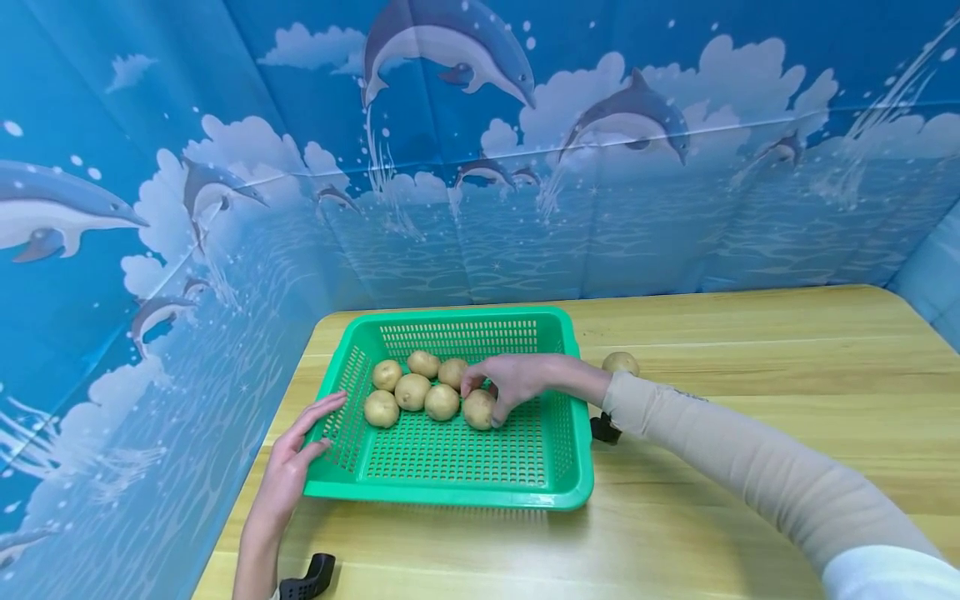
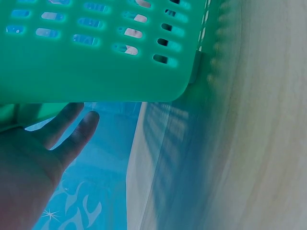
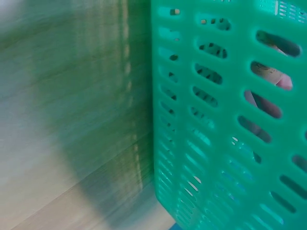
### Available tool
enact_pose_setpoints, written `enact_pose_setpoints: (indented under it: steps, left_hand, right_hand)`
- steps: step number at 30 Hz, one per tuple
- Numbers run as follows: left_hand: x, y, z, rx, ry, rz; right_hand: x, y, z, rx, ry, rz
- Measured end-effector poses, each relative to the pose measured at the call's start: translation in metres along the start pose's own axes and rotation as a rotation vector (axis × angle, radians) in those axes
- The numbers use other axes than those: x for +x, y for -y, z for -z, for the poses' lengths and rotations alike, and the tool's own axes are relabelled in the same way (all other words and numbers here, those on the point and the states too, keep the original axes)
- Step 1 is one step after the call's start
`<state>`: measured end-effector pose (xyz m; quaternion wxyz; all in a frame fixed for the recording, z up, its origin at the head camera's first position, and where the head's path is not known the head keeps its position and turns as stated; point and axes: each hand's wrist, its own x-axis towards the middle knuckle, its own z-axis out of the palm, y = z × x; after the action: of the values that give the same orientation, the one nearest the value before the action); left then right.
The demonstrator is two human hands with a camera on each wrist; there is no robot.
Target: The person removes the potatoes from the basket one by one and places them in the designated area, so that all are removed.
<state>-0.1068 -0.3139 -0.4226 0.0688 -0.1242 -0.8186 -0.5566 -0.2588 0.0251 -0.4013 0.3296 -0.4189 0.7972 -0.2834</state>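
Potato (image 1: 476, 410) | pinched in right grip (image 1: 517, 380), between thumb and fingers | left grip (image 1: 288, 457) apart (perhaps touching basket (image 1: 450, 497))

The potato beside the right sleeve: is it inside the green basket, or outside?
Outside. In the head view, this potato lies on the table, right of the green basket.

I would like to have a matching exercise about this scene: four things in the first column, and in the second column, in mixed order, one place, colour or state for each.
Column one:
1. Basket
2. Left hand
3. Right hand
4. Backdrop

Column two:
A. Grips a potato
B. Blue, with printed dolphins
C. Green, with slotted walls
D. At the basket's left side

Pairs: 1-C, 2-D, 3-A, 4-B
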Motion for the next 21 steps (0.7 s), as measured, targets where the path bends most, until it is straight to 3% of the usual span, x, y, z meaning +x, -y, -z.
enact_pose_setpoints:
  steps: [9,21]
  left_hand:
    - [0.001,0.001,0.000,0.004,0.004,-0.013]
    - [0.000,0.000,0.000,0.027,0.000,0.010]
  right_hand:
    - [-0.002,-0.001,0.004,0.027,-0.035,0.065]
    - [-0.017,0.013,0.004,0.027,-0.186,0.147]
